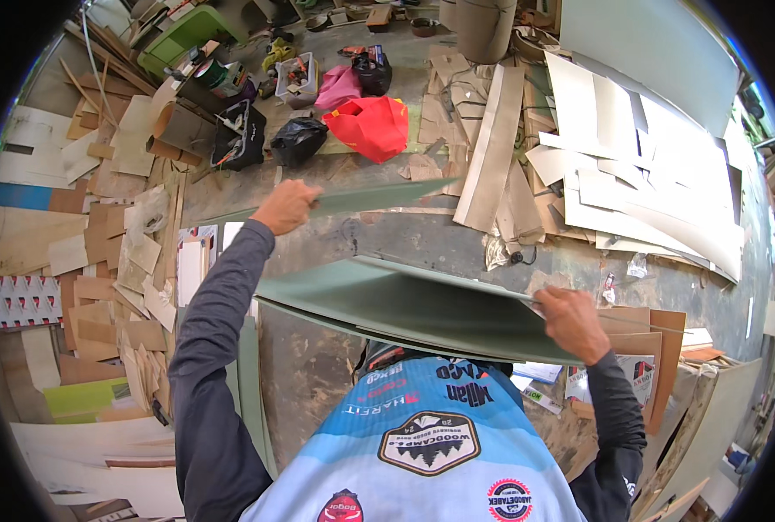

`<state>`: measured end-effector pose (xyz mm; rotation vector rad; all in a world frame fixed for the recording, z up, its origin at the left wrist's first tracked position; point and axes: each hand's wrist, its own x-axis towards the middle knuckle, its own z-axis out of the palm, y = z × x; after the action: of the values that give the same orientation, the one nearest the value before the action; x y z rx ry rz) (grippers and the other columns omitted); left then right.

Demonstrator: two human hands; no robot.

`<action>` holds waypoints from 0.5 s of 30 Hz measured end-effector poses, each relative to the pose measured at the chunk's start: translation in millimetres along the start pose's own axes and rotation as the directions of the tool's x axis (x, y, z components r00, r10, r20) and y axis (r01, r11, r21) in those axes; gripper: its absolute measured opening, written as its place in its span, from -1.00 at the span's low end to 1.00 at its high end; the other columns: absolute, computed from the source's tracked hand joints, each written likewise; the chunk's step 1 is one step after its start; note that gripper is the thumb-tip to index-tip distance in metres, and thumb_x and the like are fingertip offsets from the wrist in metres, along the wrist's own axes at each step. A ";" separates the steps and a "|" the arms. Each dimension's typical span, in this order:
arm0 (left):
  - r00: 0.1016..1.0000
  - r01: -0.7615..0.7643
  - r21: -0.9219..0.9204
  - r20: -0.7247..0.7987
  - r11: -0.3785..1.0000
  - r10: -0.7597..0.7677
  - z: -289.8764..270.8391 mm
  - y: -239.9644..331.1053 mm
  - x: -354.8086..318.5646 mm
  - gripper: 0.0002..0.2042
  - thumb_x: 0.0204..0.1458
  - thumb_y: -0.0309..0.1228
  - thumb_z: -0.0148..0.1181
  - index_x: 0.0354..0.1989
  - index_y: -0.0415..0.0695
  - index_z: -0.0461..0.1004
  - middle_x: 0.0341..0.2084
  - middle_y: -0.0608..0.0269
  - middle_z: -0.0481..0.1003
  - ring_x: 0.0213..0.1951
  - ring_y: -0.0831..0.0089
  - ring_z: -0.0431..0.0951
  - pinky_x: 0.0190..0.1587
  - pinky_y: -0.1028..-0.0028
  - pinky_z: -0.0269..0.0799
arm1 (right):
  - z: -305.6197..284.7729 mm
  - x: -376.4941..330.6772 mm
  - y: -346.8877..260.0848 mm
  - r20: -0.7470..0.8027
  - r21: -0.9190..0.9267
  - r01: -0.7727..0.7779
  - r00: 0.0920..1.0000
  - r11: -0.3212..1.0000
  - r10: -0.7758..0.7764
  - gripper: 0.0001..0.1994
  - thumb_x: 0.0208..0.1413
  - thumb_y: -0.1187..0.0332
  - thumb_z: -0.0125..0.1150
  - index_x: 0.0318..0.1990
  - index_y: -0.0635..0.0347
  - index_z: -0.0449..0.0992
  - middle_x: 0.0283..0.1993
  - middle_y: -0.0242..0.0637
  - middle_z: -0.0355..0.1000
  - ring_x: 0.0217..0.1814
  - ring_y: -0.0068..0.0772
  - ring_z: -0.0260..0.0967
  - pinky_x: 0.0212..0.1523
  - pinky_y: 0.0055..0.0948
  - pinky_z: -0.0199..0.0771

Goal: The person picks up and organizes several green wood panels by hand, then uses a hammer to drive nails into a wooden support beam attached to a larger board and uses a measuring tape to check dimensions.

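Observation:
My left hand [287,207] is closed on one end of a thin grey-green sheet [379,198], tilted almost edge-on and reaching off to the right. Nearer my body, several larger grey-green sheets [335,291] lie layered against my waist, with a dark gap between the upper one and those below. At their right end my right hand [572,322] pinches the edge of the upper sheet, which is raised. The sheets' lower edges pass in front of my shirt, and what supports them is hidden.
Red [372,129] and black bags [299,141] lie ahead on the floor, near a white tub [297,80] of tools. Pale offcut sheets [640,165] are heaped at the right. Board scraps [92,322] cover the left side. Long planks [494,143] lie beyond the sheets.

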<state>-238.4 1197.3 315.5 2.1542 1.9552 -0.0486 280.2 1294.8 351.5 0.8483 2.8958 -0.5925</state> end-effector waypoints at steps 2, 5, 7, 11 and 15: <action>0.999 -0.041 -0.019 0.032 0.999 0.041 12.4 9.0 7.9 -0.85 -0.13 -0.50 0.10 -0.34 -0.19 0.47 -0.59 -0.15 0.45 -0.44 -0.10 0.48 -0.34 0.06 0.35 | 17.7 14.1 -16.1 0.048 0.003 0.060 0.997 0.998 -0.060 -0.92 0.04 0.38 0.14 -0.35 0.16 0.47 -0.42 -0.24 0.45 -0.38 -0.14 0.47 -0.40 -0.21 0.40; 0.988 -0.110 -0.053 0.103 0.992 0.115 29.0 30.0 17.7 -0.87 -0.14 -0.51 0.10 -0.36 -0.19 0.46 -0.58 -0.13 0.46 -0.43 -0.09 0.49 -0.34 0.06 0.36 | 47.1 29.5 -39.0 0.090 0.037 0.148 0.984 0.988 -0.151 -0.90 0.05 0.36 0.13 -0.33 0.17 0.48 -0.41 -0.23 0.46 -0.35 -0.12 0.47 -0.39 -0.18 0.40; 0.974 -0.152 -0.109 0.151 0.982 0.168 32.9 50.8 24.4 -0.88 -0.14 -0.51 0.09 -0.38 -0.19 0.45 -0.58 -0.12 0.46 -0.43 -0.09 0.48 -0.32 0.06 0.36 | 61.6 41.5 -48.0 0.097 0.082 0.201 0.973 0.976 -0.209 -0.88 0.06 0.34 0.13 -0.32 0.17 0.49 -0.40 -0.23 0.47 -0.33 -0.11 0.46 -0.39 -0.16 0.39; 0.920 -0.326 -0.164 0.173 0.931 0.352 53.3 80.4 34.3 -0.88 -0.17 -0.52 0.11 -0.40 -0.20 0.44 -0.55 -0.10 0.47 -0.41 -0.09 0.49 -0.31 0.06 0.37 | 76.8 58.8 -59.6 0.125 0.174 0.249 0.954 0.953 -0.272 -0.84 0.07 0.30 0.15 -0.35 0.21 0.50 -0.38 -0.18 0.48 -0.33 -0.06 0.45 -0.36 -0.16 0.38; 0.845 -0.427 -0.255 0.229 0.868 0.483 73.5 111.0 52.8 -0.86 -0.20 -0.51 0.15 -0.41 -0.22 0.44 -0.54 -0.11 0.48 -0.39 -0.09 0.51 -0.32 0.06 0.38 | 80.6 75.6 -64.9 0.165 0.247 0.262 0.937 0.933 -0.307 -0.77 0.08 0.24 0.15 -0.42 0.26 0.51 -0.39 -0.12 0.47 -0.32 0.02 0.44 -0.29 -0.11 0.38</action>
<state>-113.8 1225.6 251.0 2.2710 1.1988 -0.0777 178.3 1252.1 286.6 0.3521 2.8178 -0.9803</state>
